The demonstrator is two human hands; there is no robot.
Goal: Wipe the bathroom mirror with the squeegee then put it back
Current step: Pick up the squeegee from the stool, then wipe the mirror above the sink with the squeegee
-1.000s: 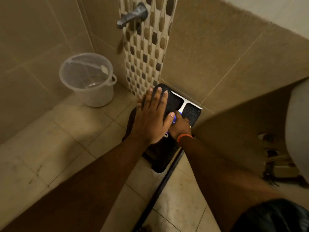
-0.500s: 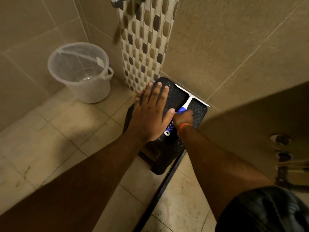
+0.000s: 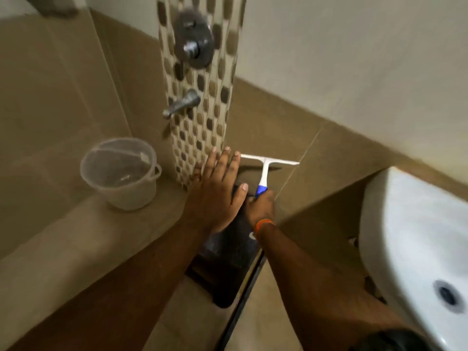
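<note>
The right hand is clenched round the blue lower end of the squeegee, which judging from the lifted blade is being picked up from the black stool to go to the mirror; no mirror is in view. To do this step well, I would keep the grip low and firm on the handle, raise it straight up so the blade clears the wall tile behind it, and turn toward the white basin side without knocking its rim. From the grip, the white stem rises up and slightly away, and the crossbar blade sits above it, stretching to both sides, its left tip just beside the left hand's fingertips. The left hand is spread flat and grasping nothing, seemingly pressed on the stool top, just left of the grip.
</note>
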